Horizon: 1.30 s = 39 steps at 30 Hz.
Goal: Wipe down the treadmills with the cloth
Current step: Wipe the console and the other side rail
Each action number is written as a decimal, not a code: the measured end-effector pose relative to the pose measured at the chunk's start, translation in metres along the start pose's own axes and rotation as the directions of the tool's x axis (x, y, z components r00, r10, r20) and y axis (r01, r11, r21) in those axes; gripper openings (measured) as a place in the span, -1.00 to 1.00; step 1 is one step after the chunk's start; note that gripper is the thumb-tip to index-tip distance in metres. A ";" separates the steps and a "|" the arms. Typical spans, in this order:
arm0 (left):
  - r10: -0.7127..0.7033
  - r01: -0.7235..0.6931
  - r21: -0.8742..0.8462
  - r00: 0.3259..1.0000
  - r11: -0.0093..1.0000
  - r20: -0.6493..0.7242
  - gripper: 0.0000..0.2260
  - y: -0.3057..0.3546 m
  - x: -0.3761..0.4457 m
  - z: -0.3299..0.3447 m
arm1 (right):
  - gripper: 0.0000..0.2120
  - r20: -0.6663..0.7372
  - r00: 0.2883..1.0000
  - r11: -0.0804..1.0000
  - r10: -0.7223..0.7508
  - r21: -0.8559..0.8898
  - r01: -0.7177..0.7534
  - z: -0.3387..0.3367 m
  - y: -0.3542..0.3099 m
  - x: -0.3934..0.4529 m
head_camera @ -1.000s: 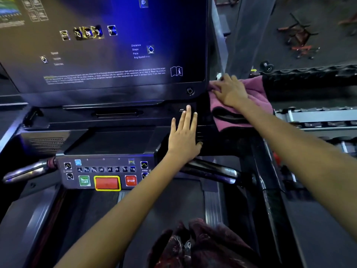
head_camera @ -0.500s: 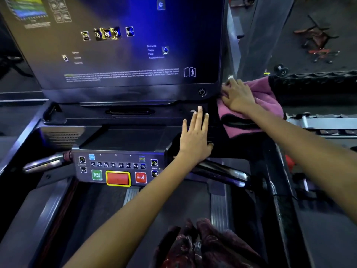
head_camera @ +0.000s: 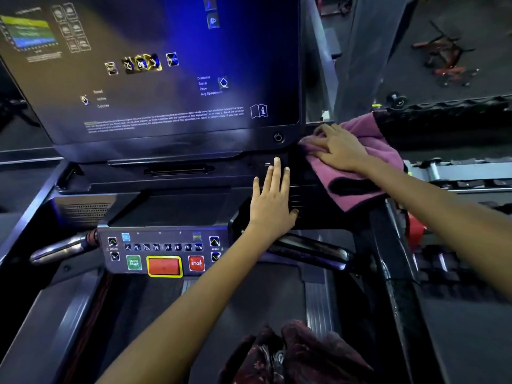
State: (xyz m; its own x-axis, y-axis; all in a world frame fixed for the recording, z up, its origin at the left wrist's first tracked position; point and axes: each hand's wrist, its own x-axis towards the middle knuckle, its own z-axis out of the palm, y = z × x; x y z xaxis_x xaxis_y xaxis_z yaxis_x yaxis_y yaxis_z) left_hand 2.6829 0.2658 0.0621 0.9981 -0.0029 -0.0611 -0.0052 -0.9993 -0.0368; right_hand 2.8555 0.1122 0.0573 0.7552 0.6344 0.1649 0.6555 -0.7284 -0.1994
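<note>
My left hand [head_camera: 273, 202]: lies flat on the black console ledge at the centre of the frame, fingers [head_camera: 277, 173] straight and slightly spread, gripping nothing.
My right hand [head_camera: 339, 146]: presses down on the cloth at the right of centre, fingers laid over the fabric and only lightly bent (no pinch that I can see).
Cloth [head_camera: 357, 173]: pink, rumpled, draped over the right corner of the treadmill [head_camera: 69, 195] console, just beside the lower right corner of the screen; one fold hangs down below my wrist.
Screen [head_camera: 155, 73]: large, dark with a blue glow, filling the upper left of the frame; small icons and fine text, too blurred to read in full.
Button panel [head_camera: 163, 252]: below centre left, with a green button, a red block edged in yellow and a red STOP key.
Handlebar [head_camera: 310, 252]: glossy, running out to the right under my left wrist.
Lower edge: my patterned dark-red clothing [head_camera: 293, 356].
</note>
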 end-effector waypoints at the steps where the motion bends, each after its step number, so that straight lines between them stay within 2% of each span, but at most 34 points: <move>1: 0.003 -0.003 0.003 1.000 1.000 0.000 -0.20 0.000 -0.001 -0.001 | -0.62 0.007 1.000 0.999 0.015 0.037 -0.015 -0.002 0.005 0.000; 3: 0.007 -0.007 0.011 1.000 1.000 0.005 -0.20 0.000 -0.002 -0.001 | -0.64 -0.028 0.995 0.995 0.094 0.042 -0.093 -0.003 0.013 0.007; 6: 0.001 -0.001 -0.006 1.000 1.000 0.006 -0.20 0.001 -0.002 -0.003 | -0.64 -0.076 0.975 0.976 0.207 -0.046 -0.211 -0.001 0.009 0.018; 11: -0.083 0.086 0.069 0.995 0.994 -0.046 -0.20 0.010 -0.004 -0.006 | -0.62 0.014 0.999 0.999 0.046 0.008 -0.047 0.002 0.015 0.007; 13: -0.106 0.112 0.085 0.992 0.990 -0.072 -0.22 0.016 -0.004 -0.007 | -0.62 0.015 0.996 0.996 0.090 0.021 -0.091 -0.003 0.024 0.005; 16: -0.023 0.033 0.073 0.990 0.997 -0.138 -0.32 0.028 0.000 -0.007 | -0.65 -0.047 0.967 0.967 0.250 -0.037 -0.252 -0.006 0.019 0.012; 17: 0.023 -0.008 0.084 0.984 0.996 -0.178 -0.36 0.031 0.003 -0.007 | -0.64 -0.049 0.965 0.964 0.257 -0.057 -0.260 -0.006 0.014 0.013; 19: 0.107 -0.073 0.154 0.968 0.985 -0.229 -0.42 0.031 0.011 -0.010 | -0.63 -0.026 0.986 0.984 0.166 -0.065 -0.167 -0.003 0.009 0.008; 21: 0.187 -0.139 0.233 0.963 0.963 -0.197 -0.47 0.026 0.022 -0.015 | -0.62 0.008 1.000 0.999 0.026 -0.040 -0.026 0.000 0.013 -0.002; 23: 0.257 -0.202 0.322 0.957 0.925 -0.138 -0.49 0.016 0.032 -0.018 | -0.63 0.033 0.999 1.000 -0.015 -0.008 0.016 -0.003 0.024 -0.005; 27: 0.245 -0.227 0.463 0.969 0.857 0.021 -0.44 0.001 0.037 -0.023 | -0.62 -0.026 0.982 0.982 0.189 -0.022 -0.189 -0.004 0.030 0.009; 30: 0.298 -0.280 0.432 0.954 0.857 0.027 -0.38 -0.001 0.040 -0.016 | -0.62 -0.034 0.978 0.977 0.204 -0.059 -0.206 -0.005 0.017 0.013; 33: 0.295 -0.268 0.398 0.956 0.878 -0.007 -0.37 0.004 0.042 -0.013 | -0.61 0.026 0.998 0.997 0.064 -0.053 -0.063 -0.004 0.012 -0.002; 36: 0.284 -0.256 0.363 0.958 0.896 -0.027 -0.37 0.007 0.044 -0.012 | -0.61 0.002 0.998 0.997 -0.058 0.043 0.058 -0.005 0.022 -0.021; 39: 0.271 -0.241 0.335 0.962 0.911 -0.044 -0.35 0.009 0.045 -0.010 | -0.64 -0.018 0.995 0.993 0.099 0.071 -0.097 -0.009 0.037 -0.015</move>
State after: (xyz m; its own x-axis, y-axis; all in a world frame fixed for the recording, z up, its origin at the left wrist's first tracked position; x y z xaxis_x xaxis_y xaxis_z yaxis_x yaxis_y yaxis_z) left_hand 2.7279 0.2566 0.0690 0.9611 -0.2752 -0.0247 -0.2659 -0.8971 -0.3529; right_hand 2.8690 0.0737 0.0561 0.8163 0.5544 0.1621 0.5767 -0.7665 -0.2827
